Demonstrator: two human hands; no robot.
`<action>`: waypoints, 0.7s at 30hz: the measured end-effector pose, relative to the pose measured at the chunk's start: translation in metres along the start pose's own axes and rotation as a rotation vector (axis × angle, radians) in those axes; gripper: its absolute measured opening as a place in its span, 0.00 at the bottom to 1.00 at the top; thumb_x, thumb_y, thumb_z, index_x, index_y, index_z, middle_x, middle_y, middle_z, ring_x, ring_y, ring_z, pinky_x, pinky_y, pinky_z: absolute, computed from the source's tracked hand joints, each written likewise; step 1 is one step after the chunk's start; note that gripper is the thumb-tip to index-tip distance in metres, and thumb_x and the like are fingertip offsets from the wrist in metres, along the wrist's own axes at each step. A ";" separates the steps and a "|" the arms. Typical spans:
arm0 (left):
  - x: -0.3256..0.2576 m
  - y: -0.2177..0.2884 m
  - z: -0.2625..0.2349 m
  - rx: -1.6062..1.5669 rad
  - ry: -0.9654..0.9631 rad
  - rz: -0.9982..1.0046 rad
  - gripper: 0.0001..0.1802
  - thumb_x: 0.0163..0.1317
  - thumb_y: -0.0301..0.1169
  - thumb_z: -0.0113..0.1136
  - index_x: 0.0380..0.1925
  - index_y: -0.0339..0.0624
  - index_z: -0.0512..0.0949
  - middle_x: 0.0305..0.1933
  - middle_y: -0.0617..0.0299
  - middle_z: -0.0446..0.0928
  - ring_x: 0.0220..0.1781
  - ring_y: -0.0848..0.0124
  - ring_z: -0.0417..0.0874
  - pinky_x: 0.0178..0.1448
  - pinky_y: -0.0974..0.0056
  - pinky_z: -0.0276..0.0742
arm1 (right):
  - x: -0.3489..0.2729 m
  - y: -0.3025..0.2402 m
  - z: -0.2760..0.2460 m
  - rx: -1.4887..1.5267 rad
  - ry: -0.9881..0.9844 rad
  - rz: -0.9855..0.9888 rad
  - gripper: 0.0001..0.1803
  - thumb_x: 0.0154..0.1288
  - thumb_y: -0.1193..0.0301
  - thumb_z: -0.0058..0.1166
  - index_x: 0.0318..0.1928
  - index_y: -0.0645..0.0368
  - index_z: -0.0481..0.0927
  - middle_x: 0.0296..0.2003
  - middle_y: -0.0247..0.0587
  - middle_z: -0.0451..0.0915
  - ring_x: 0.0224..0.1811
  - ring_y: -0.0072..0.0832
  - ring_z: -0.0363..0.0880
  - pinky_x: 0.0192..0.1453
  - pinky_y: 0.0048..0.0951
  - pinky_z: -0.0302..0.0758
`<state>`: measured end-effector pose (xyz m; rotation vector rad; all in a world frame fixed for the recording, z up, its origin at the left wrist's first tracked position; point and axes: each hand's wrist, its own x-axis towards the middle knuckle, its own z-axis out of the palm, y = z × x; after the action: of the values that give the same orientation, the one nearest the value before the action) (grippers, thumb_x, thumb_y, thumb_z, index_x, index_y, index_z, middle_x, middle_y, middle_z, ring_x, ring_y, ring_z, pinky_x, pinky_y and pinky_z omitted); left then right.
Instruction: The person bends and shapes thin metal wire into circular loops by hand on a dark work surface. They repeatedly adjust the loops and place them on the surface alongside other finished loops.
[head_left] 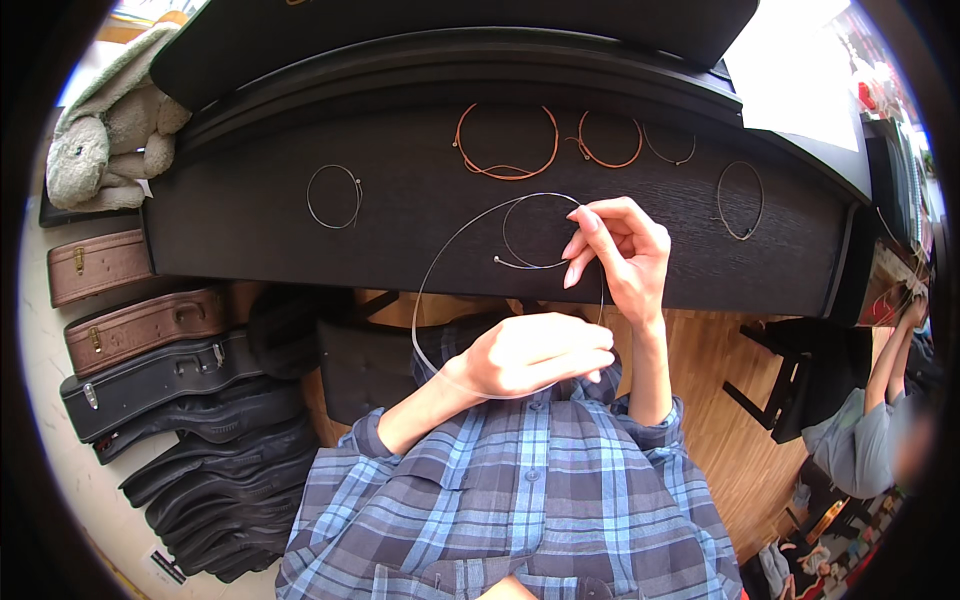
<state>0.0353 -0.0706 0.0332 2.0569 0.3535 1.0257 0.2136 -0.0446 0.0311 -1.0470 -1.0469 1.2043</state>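
While a plush rabbit (80,165) leans at the far left and brown cases (145,320) stand nearer below it, a thin silver coil (308,195) lies on the left part of the black surface (230,245). Right of that, the long wire (414,318) bows in a wide, springy loop between the person's hands, above the surface's near edge. The left hand (530,355) is turned back-up, fingers straight and pressed together; its thumb is hidden, so I cannot tell whether it grips the wire. Beyond lie two copper-coloured coils (557,142) (641,142). The right hand (625,250) pinches the wire between thumb and forefinger. A smaller loop with a ball end hangs or lies just left of those fingertips, probably part of the same wire, though the overlap is unclear. Should that pinch slip, the stiff wire could spring open or kink where it bends too tightly. A swinging end could also snag the nearby copper coils or, farther right, the fine coil (678,163) and the dark coil (763,200).
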 end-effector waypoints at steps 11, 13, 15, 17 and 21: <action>0.015 0.028 -0.048 -0.109 0.289 0.040 0.16 0.51 0.26 0.73 0.39 0.28 0.84 0.36 0.47 0.86 0.41 0.53 0.90 0.45 0.56 0.88 | -0.001 -0.001 -0.001 -0.073 0.000 0.012 0.06 0.73 0.76 0.58 0.43 0.69 0.82 0.25 0.43 0.84 0.19 0.21 0.82 0.22 0.18 0.76; 0.018 0.025 -0.048 -0.079 0.321 0.027 0.14 0.52 0.23 0.72 0.38 0.28 0.84 0.35 0.47 0.86 0.40 0.53 0.91 0.45 0.57 0.88 | -0.001 -0.001 -0.001 -0.073 -0.004 0.016 0.06 0.73 0.76 0.58 0.43 0.69 0.82 0.25 0.42 0.84 0.19 0.20 0.82 0.22 0.18 0.76; 0.022 0.017 -0.044 0.013 0.363 0.004 0.15 0.70 0.31 0.61 0.31 0.25 0.80 0.27 0.43 0.85 0.33 0.51 0.90 0.38 0.56 0.88 | -0.001 -0.001 -0.001 -0.091 -0.013 0.007 0.06 0.73 0.77 0.57 0.42 0.69 0.82 0.24 0.43 0.84 0.18 0.19 0.80 0.21 0.18 0.74; 0.023 0.013 -0.044 0.007 0.369 -0.078 0.05 0.66 0.19 0.58 0.32 0.27 0.81 0.31 0.42 0.86 0.36 0.53 0.91 0.40 0.59 0.88 | -0.001 -0.001 -0.001 -0.130 -0.023 -0.009 0.06 0.75 0.77 0.55 0.41 0.70 0.80 0.23 0.44 0.83 0.16 0.19 0.78 0.20 0.18 0.72; 0.021 0.005 -0.042 0.089 0.293 -0.264 0.10 0.59 0.11 0.58 0.36 0.31 0.85 0.39 0.52 0.88 0.40 0.62 0.89 0.40 0.66 0.87 | -0.002 -0.001 -0.003 -0.107 -0.060 -0.031 0.06 0.74 0.78 0.54 0.41 0.69 0.80 0.23 0.44 0.83 0.16 0.19 0.78 0.20 0.17 0.72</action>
<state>0.0155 -0.0400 0.0636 1.8736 0.8120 1.1622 0.2164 -0.0466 0.0314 -1.0791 -1.1808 1.1709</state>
